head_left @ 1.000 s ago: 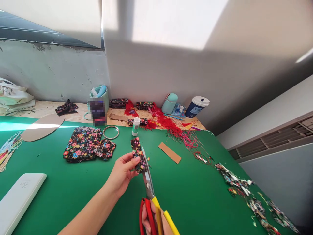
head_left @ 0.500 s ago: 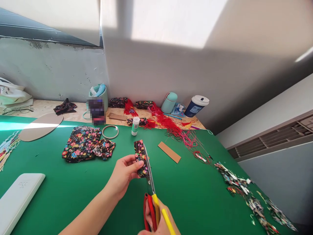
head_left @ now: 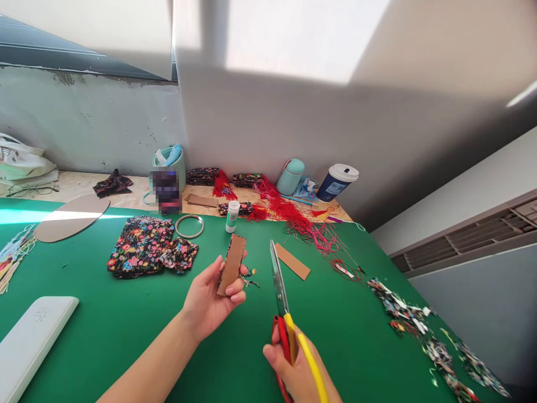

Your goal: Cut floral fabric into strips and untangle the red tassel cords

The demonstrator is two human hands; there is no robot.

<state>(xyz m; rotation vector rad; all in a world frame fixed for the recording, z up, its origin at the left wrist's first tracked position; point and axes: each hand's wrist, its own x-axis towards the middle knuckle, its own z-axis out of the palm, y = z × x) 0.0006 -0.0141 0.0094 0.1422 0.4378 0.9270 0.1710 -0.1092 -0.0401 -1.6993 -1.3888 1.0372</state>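
My left hand is closed on a narrow cardboard strip, its plain brown face turned toward me and dark floral cloth showing along its edges. Thin fabric trimmings lie just right of those fingers. My right hand grips scissors with red and yellow handles, blades pointing away from me and nearly closed, apart from the strip. Beyond the blades a bare cardboard strip lies on the green mat. A glue stick stands upright behind the held strip.
Folded floral fabric and a metal ring lie to the left. A white power bank is at near left. Red tassels, a green flask and a paper cup line the back. Fabric scraps lie at right.
The strip in my left hand has turned over from its floral side to its brown side. My right hand has drawn the scissors away to the right, and trimmings now show beside the strip.
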